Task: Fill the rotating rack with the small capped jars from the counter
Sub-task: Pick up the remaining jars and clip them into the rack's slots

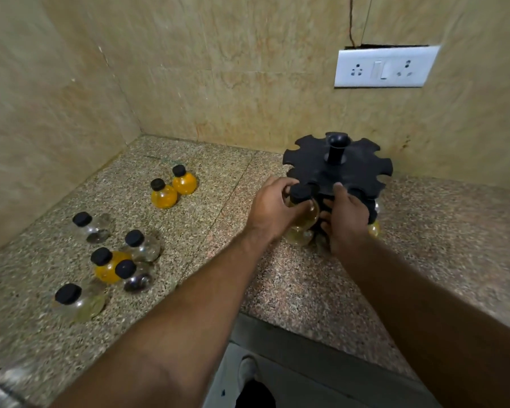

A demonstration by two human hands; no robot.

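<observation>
- Left hand (273, 209) pinches a capped jar (302, 207) by its neck, at a notch on the near edge of the black rack (336, 169); cap level with the top disc
- Right hand (346, 217) presses on the rack's near side, fingers curled; grip unclear
- Seven jars on the counter (218, 201) to the left: two orange ones (174, 188) by the wall; five nearer (109, 260)

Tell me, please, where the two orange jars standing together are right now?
The two orange jars stand on the counter toward the back wall, left of the black rack.
</observation>
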